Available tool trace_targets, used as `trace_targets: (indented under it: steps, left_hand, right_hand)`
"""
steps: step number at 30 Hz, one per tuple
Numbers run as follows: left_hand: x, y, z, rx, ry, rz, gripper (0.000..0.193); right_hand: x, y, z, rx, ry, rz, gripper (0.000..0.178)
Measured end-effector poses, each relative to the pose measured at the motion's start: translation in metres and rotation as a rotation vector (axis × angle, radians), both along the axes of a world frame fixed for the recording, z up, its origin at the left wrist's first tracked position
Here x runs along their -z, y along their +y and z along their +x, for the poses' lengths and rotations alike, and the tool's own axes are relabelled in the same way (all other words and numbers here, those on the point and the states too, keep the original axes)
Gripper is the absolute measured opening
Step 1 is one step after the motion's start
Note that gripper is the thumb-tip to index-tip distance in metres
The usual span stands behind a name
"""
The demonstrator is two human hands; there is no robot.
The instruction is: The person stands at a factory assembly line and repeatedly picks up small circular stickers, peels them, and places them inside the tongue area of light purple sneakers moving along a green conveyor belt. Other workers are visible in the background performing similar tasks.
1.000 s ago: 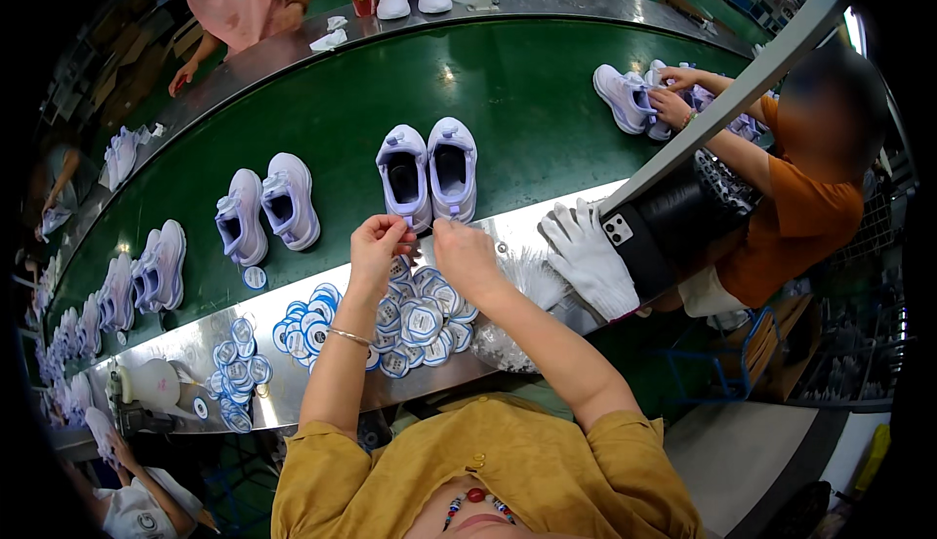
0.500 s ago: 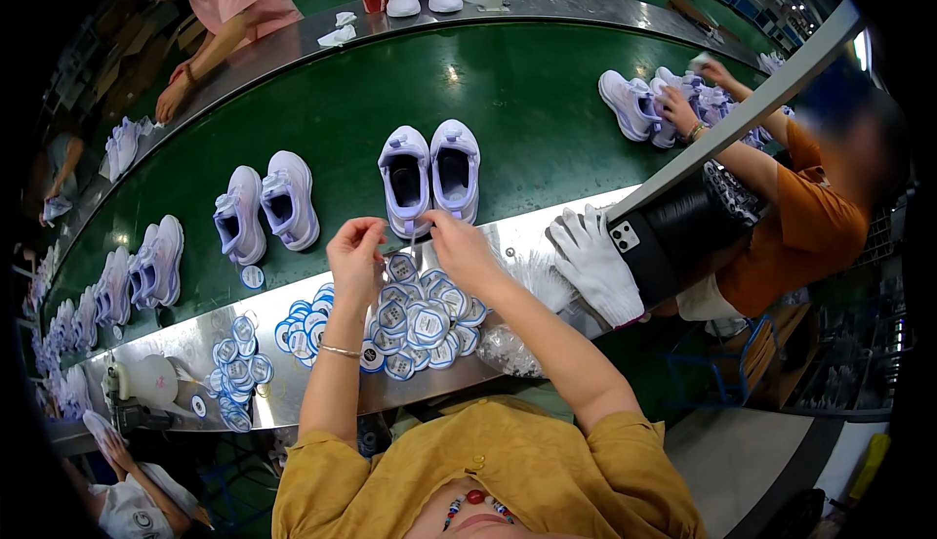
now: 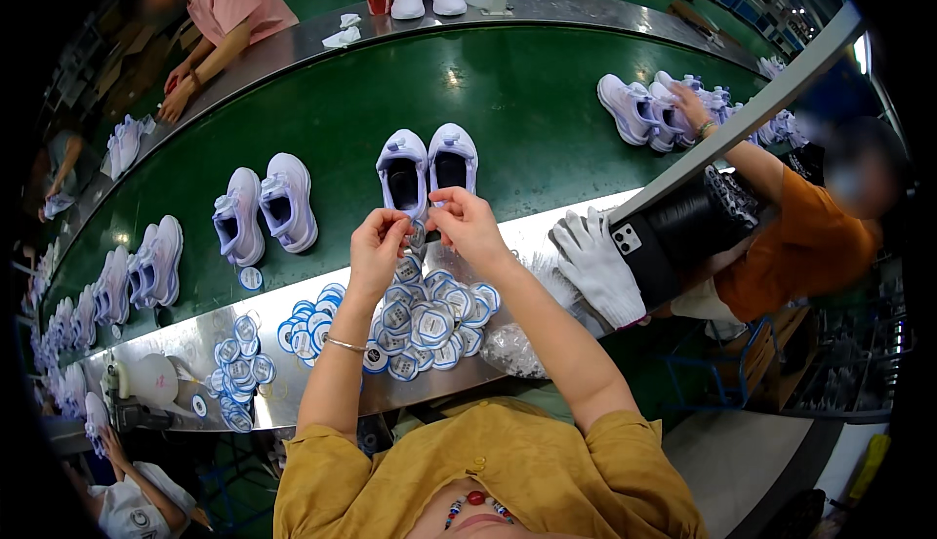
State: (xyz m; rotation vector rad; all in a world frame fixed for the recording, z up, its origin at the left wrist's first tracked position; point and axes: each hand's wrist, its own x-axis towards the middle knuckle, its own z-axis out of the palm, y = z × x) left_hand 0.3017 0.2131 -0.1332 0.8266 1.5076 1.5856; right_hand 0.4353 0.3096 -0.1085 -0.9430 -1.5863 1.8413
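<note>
Looking at the head view, can find one small tag (image 3: 417, 235) between left hand (image 3: 377, 248) and right hand (image 3: 470, 227), near the heels of white-lilac shoes (image 3: 421, 176). Can see fingertips drawn close in each grip, but cannot tell whether grasping the tag (too small to judge). Should handle as light, thin, rather stiff and easily creased; better to take by the rim.

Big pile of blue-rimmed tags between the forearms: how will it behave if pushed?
The tag pile would probably slide apart: loose, overlapping pieces. Each looks thin, so likely light. Most lie flat, so rolling seems unlikely.
</note>
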Motion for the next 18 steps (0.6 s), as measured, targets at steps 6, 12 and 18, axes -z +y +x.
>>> trace_targets:
  steps: [6,12,18]
  left_hand:
    - [0.0,-0.002,-0.003,-0.025,0.009,-0.009,0.007]
    - [-0.003,-0.011,-0.018,-0.101,0.084,-0.022,0.016]
    - [0.001,-0.013,-0.025,-0.026,0.204,0.068,0.03]
  right_hand:
    - [0.013,-0.001,-0.02,-0.035,0.027,0.189,0.016]
    - [0.008,-0.002,-0.027,-0.029,0.092,0.12,0.011]
    - [0.013,-0.002,-0.037,-0.104,0.141,0.051,0.011]
